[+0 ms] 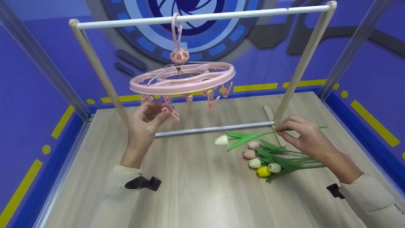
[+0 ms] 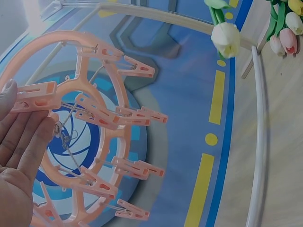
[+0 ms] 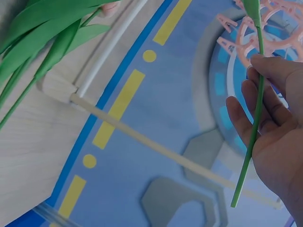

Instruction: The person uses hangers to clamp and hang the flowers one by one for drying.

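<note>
Tulip points its white bloom leftward, stem running crosswise, pinched in the right hand; left hand pinches a pink clip; woodgrain table beneath, blue patterned wall behind

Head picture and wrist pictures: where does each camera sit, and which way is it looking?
Head: on the person's head, looking forward and down at the pink hanger and tulips; the left hand, right hand and sleeves show.
Left wrist: on that wrist, looking at the pinched clip, the hanger and the wall; only the left hand shows.
Right wrist: on that wrist, looking past the held stem at the wall and hanger; only the right hand shows.
Both wrist views share the hanger and white bottom bar.
</note>
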`<action>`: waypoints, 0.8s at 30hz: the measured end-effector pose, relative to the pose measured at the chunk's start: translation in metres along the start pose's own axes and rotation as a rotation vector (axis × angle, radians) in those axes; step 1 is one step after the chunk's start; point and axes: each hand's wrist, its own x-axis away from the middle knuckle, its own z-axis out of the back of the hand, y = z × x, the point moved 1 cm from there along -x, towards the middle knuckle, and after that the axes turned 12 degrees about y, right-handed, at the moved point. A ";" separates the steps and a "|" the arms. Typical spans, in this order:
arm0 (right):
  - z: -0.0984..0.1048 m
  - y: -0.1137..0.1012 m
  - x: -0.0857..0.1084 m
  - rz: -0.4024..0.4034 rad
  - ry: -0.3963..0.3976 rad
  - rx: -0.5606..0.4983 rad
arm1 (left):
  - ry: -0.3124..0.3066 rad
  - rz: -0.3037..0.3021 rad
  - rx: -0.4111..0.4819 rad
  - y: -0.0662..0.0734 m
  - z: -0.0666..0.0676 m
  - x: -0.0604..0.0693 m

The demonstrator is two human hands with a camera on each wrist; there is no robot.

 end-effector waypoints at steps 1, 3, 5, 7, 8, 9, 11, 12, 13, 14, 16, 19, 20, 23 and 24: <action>-0.001 -0.002 -0.002 0.003 -0.002 -0.004 | -0.003 -0.005 0.005 0.000 -0.001 0.000; -0.003 -0.005 -0.005 0.007 -0.007 -0.008 | -0.008 -0.013 0.020 0.000 -0.003 0.001; -0.005 -0.007 -0.008 0.012 -0.009 -0.006 | -0.011 -0.021 0.033 0.000 -0.006 0.002; -0.007 -0.010 -0.011 0.017 -0.008 -0.001 | -0.014 -0.026 0.042 0.001 -0.008 0.002; -0.008 -0.011 -0.012 0.019 -0.009 0.002 | -0.013 -0.027 0.044 0.001 -0.008 0.002; -0.008 -0.012 -0.013 0.021 -0.009 0.001 | -0.015 -0.030 0.046 0.001 -0.009 0.002; -0.009 -0.013 -0.016 0.031 -0.012 -0.001 | -0.016 -0.037 0.047 0.001 -0.012 0.002; -0.010 -0.014 -0.017 0.037 -0.016 -0.006 | -0.018 -0.038 0.053 0.001 -0.012 0.002; -0.010 -0.014 -0.019 0.043 -0.016 -0.010 | -0.019 -0.040 0.056 0.001 -0.013 0.003; -0.011 -0.015 -0.021 0.052 -0.015 -0.013 | -0.022 -0.045 0.058 0.001 -0.014 0.003; -0.012 -0.016 -0.024 0.068 -0.012 -0.019 | -0.021 -0.044 0.061 0.001 -0.016 0.003; -0.015 -0.020 -0.029 0.084 -0.002 -0.017 | -0.014 -0.035 0.056 0.002 -0.019 0.004; -0.016 -0.021 -0.030 0.089 0.000 -0.014 | -0.009 -0.030 0.054 0.003 -0.020 0.004; -0.018 -0.024 -0.035 0.101 0.001 -0.007 | -0.002 -0.022 0.049 0.006 -0.023 0.005; -0.019 -0.025 -0.037 0.106 0.001 -0.006 | -0.002 -0.019 0.052 0.007 -0.024 0.006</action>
